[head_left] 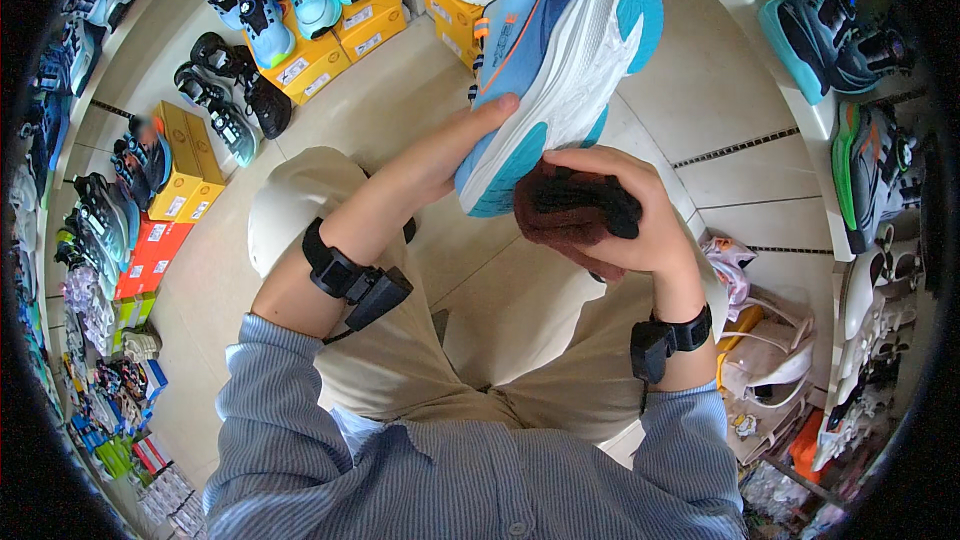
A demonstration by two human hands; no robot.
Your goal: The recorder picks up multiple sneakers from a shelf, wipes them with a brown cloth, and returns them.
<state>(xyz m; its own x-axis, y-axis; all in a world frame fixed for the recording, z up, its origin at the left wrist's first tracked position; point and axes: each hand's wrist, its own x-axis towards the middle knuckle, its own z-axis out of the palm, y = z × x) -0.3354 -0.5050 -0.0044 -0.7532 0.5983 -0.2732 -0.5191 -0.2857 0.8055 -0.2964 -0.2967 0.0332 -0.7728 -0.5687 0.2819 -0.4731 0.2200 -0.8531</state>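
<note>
A blue running shoe [530,45] with orange accents is tilted in front of me, its thick white midsole and teal outsole patches turned toward me. My left hand [455,145] grips it near its lower end, the thumb along the sole's edge and the other fingers hidden behind. In my right hand [640,205] is a bunched brown and black cloth [560,215], held close against the lower part of the sole. The fingertips of that hand reach the sole's edge.
Yellow shoe boxes [370,20] carry several shoes at the back. Black shoes [240,90] stand on the tiled floor beside them. More shoes line the left side and the white shelf [825,190] at right. A pale handbag [765,365] lies below that shelf.
</note>
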